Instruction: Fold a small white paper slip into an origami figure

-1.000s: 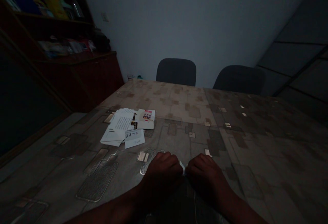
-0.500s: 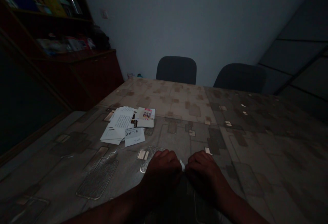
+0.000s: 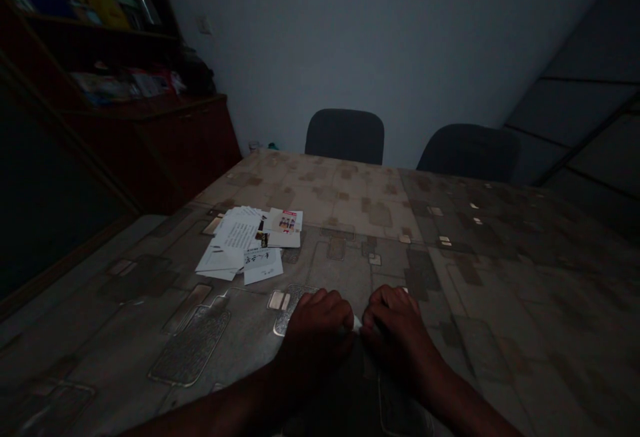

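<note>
The left hand (image 3: 320, 327) and right hand (image 3: 397, 323) pinch a white scrap (image 3: 357, 323) with curled fingers (image 3: 343, 311), likely to steady it from both sides.

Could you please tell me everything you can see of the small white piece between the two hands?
The white piece shows only as a small, pale sliver in the gap between the left hand and the right hand, above the patterned tabletop. It looks thin, perhaps paper, and both closed hands seem to hold it. Its full shape and any markings are hidden by the hands and the dim light.
</note>
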Motion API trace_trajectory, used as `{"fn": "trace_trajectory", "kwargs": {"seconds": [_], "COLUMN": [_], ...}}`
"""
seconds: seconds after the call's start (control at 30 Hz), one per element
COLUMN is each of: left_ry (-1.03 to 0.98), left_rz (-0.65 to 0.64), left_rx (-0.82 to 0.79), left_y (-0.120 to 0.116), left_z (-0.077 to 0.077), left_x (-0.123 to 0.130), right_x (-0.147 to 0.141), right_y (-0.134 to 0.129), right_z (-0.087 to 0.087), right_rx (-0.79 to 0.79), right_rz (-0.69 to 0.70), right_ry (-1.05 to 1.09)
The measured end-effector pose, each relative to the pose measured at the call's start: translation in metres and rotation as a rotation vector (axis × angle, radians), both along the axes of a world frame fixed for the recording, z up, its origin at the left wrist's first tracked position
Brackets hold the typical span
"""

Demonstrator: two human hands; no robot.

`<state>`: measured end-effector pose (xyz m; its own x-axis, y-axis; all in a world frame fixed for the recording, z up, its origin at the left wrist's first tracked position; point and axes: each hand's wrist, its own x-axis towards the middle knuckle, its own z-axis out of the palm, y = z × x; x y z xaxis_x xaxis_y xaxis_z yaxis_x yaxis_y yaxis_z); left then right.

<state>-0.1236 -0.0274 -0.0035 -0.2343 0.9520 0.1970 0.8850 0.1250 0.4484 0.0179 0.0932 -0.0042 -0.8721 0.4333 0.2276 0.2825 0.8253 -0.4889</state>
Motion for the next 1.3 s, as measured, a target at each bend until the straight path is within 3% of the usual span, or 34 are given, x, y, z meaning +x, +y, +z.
{"fn": "trace_trajectory", "kwargs": {"seconds": [0.1, 0.3, 0.57, 0.97, 1.13, 1.3], "left_ry": [0.013, 0.341, 0.39, 0.288, 0.355, 0.327], "left_rz": [-0.028, -0.17, -0.325, -0.175, -0.241, -0.227], "left_rx": [0.021, 0.094, 0.037, 0.159, 0.116, 0.14], "left_y": [-0.001, -0.008, -0.024, -0.02, -0.021, -0.022], "left_z": [-0.001, -0.011, -0.005, -0.02, -0.015, -0.016], "left_x": [0.0, -0.002, -0.004, -0.004, -0.005, -0.006], "right_x": [-0.002, -0.003, -0.004, -0.006, -0.005, -0.004], "right_y": [-0.001, 0.001, -0.002, -0.009, -0.006, -0.006], "right_z": [0.001, -0.001, -0.004, -0.007, -0.004, -0.004], "right_rx": [-0.028, -0.096, -0.148, -0.093, -0.125, -0.132], "right_rz": [-0.034, -0.112, -0.13, -0.142, -0.149, -0.14], "right_ry": [-0.015, -0.025, 0.031, 0.058, 0.04, 0.04]}}
